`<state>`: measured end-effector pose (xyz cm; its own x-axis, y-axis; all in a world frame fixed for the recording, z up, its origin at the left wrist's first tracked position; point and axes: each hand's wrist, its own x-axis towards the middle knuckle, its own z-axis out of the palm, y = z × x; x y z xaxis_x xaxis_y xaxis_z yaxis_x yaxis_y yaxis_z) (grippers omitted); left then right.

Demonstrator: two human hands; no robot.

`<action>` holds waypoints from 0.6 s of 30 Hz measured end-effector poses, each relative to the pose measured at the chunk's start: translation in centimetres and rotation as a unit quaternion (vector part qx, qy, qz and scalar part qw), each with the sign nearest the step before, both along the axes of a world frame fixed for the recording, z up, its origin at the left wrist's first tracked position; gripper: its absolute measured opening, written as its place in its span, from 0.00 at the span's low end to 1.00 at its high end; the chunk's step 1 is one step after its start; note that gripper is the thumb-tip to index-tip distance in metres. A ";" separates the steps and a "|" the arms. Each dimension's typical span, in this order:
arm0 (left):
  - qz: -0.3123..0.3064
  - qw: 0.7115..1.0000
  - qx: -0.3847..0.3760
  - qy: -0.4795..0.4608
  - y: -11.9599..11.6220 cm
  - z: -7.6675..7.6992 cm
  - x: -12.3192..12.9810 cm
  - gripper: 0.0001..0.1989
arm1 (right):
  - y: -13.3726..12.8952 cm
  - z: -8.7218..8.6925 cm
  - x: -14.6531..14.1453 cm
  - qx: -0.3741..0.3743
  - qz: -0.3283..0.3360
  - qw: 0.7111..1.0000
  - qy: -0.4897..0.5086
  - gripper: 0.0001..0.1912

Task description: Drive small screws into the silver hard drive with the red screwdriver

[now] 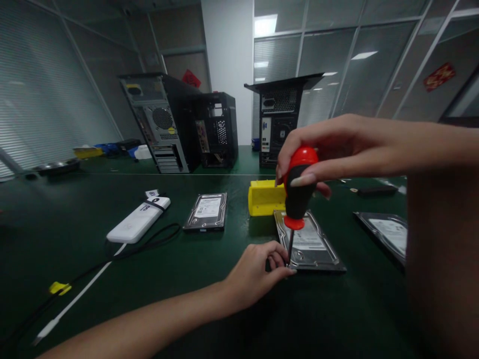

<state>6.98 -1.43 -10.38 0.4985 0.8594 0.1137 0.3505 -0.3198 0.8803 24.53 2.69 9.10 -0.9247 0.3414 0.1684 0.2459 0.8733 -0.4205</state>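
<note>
Head view: yellow block [266,198] behind drive [318,249], right fingers [309,178] clenched around screwdriver [297,204], left unclear.

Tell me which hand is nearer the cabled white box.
Left. The left hand is right of the box, by a hard drive; the right hand is farther right, holding the screwdriver.

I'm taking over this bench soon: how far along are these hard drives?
Nothing looks clearly finished. In hand is the middle drive: the right hand holds the screwdriver upright at its near-left corner, beside the left hand. The left drive and right drive lie untouched; they may be left, or already done.
</note>
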 end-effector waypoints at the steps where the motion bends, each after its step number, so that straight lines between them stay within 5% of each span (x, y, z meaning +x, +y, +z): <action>1: -0.003 1.000 -0.004 -0.001 0.0 0.0 0.0 0.07 | -0.1 0.2 -0.1 0.009 0.005 1.000 -0.012 0.13; 18: -0.007 0.998 -0.055 -0.034 0.7 -0.1 -0.2 0.10 | -0.6 -0.2 -0.4 0.159 -0.017 0.987 -0.018 0.19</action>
